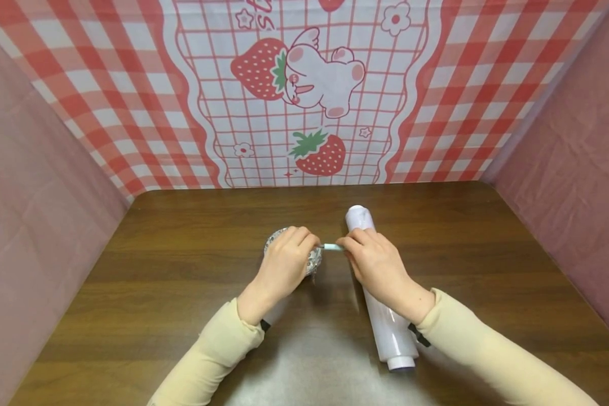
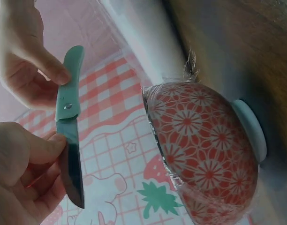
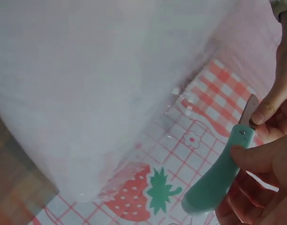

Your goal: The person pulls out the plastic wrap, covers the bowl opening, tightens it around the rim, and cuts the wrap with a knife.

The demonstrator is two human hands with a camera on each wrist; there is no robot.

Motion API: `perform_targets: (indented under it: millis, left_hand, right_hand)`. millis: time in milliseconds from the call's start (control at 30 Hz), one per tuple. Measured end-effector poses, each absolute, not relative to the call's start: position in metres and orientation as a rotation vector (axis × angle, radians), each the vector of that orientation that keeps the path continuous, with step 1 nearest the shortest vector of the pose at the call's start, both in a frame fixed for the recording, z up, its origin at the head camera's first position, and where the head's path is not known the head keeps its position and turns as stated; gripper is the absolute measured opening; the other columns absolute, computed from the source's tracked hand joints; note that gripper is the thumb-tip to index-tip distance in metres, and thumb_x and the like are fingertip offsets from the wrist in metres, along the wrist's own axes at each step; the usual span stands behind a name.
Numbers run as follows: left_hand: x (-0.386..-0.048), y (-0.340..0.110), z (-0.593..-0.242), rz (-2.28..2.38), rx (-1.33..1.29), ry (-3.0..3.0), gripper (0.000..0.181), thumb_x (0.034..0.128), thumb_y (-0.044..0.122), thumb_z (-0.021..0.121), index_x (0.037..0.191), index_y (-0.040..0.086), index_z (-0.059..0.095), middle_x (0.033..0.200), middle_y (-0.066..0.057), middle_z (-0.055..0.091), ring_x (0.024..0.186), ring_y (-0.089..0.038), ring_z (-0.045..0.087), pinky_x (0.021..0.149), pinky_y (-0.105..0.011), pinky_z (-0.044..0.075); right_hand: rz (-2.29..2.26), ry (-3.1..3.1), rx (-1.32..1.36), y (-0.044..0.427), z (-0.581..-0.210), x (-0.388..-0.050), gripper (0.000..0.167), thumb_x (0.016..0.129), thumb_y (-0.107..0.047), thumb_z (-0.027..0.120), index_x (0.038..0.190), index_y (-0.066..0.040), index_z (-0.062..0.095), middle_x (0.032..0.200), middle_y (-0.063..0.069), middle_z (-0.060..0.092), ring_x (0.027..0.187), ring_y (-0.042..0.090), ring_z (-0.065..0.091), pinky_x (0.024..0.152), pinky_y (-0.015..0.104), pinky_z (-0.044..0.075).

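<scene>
A folding knife (image 2: 71, 98) with a mint-green handle is held in the air between both hands, its blade swung out of the handle. My left hand (image 1: 286, 256) pinches the blade (image 2: 72, 154) between thumb and fingers. Around the handle (image 3: 218, 173) curl the thumb and fingers of my right hand (image 1: 378, 262). Below the left hand stands a red flower-patterned bowl (image 2: 204, 145) with clear film clinging to its rim and side. In the head view the left hand covers most of that bowl.
A roll of cling film (image 1: 388, 321) lies lengthwise on the brown wooden table (image 1: 157, 282), under the right forearm and hand. Behind the table hangs a red checked cloth (image 1: 314, 113) with strawberries. Pink cloth walls (image 1: 563, 158) stand at both sides.
</scene>
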State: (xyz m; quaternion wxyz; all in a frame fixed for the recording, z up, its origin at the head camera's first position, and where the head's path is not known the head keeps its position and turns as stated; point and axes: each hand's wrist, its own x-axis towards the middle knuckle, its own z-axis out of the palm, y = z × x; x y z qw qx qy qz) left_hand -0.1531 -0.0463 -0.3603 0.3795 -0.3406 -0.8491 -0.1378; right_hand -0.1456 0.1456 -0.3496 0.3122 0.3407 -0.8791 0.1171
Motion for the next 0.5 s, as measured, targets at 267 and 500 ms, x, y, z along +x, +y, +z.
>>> perform_targets:
  millis: [267,500]
  left_hand:
    - [-0.151,-0.048,-0.357,-0.413,-0.779,-2.127,0.015,0.0742,-0.003,0.063,0.081,0.010,0.065,0.078,0.002,0.061,0.066,-0.015,0.052,0.058,-0.024,0.043]
    - [-0.153,-0.049,-0.358,-0.518,-0.747,-2.082,0.009,0.0779,0.003,0.062,0.081,0.010,0.065,0.078,0.002,0.061,0.066,-0.015,0.052,0.060,-0.024,0.043]
  right_hand:
    - [0.296,-2.214,0.936,0.148,-0.344,-0.149,0.017,0.076,0.000,0.063,0.091,-0.008,0.065,0.083,0.004,0.060,0.071,0.023,0.058,0.062,0.035,0.047]
    - [0.343,-2.228,0.941,0.147,-0.338,-0.150,0.016,0.076,0.000,0.063,0.090,-0.008,0.065,0.081,0.004,0.060,0.074,0.023,0.058,0.064,0.035,0.046]
